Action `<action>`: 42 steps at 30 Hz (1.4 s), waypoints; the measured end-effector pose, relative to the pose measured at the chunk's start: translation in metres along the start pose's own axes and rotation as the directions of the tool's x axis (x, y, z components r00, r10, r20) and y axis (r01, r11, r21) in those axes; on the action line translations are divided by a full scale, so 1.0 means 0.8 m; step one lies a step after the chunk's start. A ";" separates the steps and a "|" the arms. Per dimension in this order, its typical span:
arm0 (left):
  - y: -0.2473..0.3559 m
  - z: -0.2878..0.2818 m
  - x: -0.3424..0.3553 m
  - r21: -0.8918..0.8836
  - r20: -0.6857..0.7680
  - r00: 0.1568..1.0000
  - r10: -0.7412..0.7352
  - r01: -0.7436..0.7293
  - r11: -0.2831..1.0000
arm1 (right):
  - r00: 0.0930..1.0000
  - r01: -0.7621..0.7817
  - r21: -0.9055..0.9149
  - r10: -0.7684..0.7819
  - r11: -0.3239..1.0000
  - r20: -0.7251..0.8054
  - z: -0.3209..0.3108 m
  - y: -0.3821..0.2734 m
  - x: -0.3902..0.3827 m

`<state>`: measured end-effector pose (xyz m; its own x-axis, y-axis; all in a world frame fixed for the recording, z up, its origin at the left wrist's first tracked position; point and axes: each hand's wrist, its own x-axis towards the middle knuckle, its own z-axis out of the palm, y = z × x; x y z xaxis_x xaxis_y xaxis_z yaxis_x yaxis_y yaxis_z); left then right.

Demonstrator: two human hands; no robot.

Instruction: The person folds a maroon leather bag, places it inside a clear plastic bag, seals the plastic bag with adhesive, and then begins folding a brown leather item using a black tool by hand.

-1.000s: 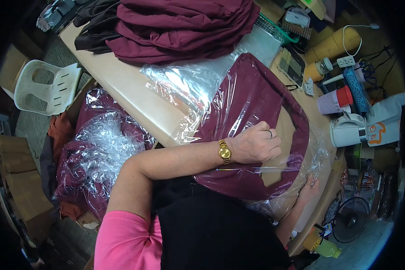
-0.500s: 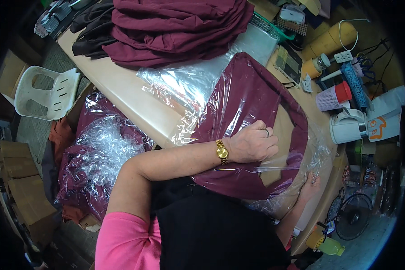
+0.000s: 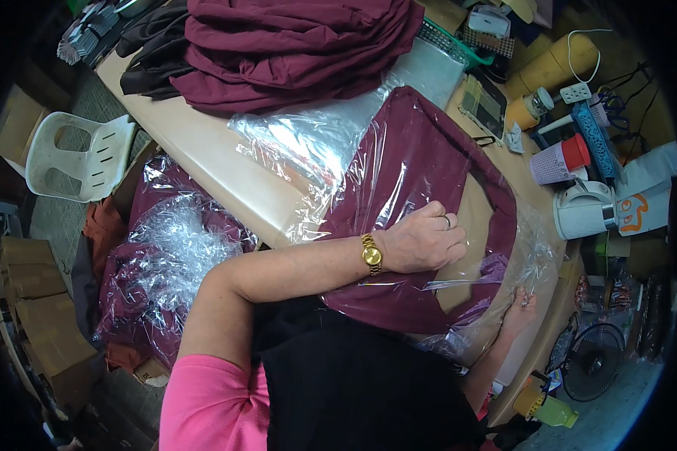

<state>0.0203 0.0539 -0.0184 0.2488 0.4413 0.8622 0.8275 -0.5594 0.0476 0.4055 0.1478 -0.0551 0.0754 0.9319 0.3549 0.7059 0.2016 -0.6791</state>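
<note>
A maroon garment (image 3: 387, 169) lies inside a clear plastic bag (image 3: 532, 252) on the table in front of me. My left hand (image 3: 426, 239), with a gold watch and a ring, is closed in a fist on the plastic over the garment's middle. What its fingers hold, if anything, is hidden beneath them. Lower down at the right, my right hand (image 3: 520, 310) is closed on the gathered, crumpled end of the bag. A maroon band of the garment curves round between the two hands, with tan tabletop showing inside the curve.
Maroon cloth (image 3: 293, 52) is heaped at the table's far side, beside flat clear bags (image 3: 425, 75). At left stand a white chair (image 3: 79, 154) and plastic-wrapped maroon bundles (image 3: 165, 255). Along the right are a white kettle (image 3: 583, 210), a red-rimmed cup (image 3: 553, 161) and a fan (image 3: 594, 361).
Both hands stay almost where they were. The garment's curved band and the bag's end near my right hand have shifted slightly, with new creases in the plastic.
</note>
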 end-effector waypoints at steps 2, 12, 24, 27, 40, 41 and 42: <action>0.000 0.000 0.000 0.010 -0.001 1.000 0.005 -0.005 1.000 | 1.000 -0.005 -0.009 0.005 1.000 0.009 -0.001 -0.009 -0.002; 0.003 0.002 -0.001 0.005 -0.005 1.000 0.013 -0.013 1.000 | 0.999 0.023 -0.028 -0.022 0.999 0.028 -0.004 -0.005 -0.002; 0.002 0.002 -0.002 0.000 0.029 1.000 0.004 -0.005 1.000 | 0.999 0.043 -0.054 -0.043 0.998 -0.004 -0.003 -0.003 -0.001; 0.002 0.001 -0.001 0.001 0.017 1.000 0.006 -0.006 1.000 | 1.000 0.026 -0.047 -0.025 0.999 0.013 -0.002 -0.006 -0.001; 0.005 -0.004 0.001 0.009 0.067 0.997 -0.045 0.044 0.999 | 0.998 0.055 -0.067 -0.053 0.996 0.027 -0.003 0.006 0.001; 0.005 -0.005 0.002 0.008 0.067 0.997 -0.045 0.044 0.999 | 0.998 0.058 -0.089 -0.057 0.994 0.019 -0.002 0.004 0.001; 0.004 -0.006 0.003 -0.014 0.028 0.999 -0.037 0.037 0.999 | 0.998 0.057 -0.089 -0.056 0.994 0.019 -0.001 0.003 0.000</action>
<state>0.0211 0.0498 -0.0135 0.2317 0.4808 0.8456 0.8293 -0.5521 0.0867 0.4078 0.1480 -0.0563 0.0225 0.9246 0.3802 0.7689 0.2271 -0.5976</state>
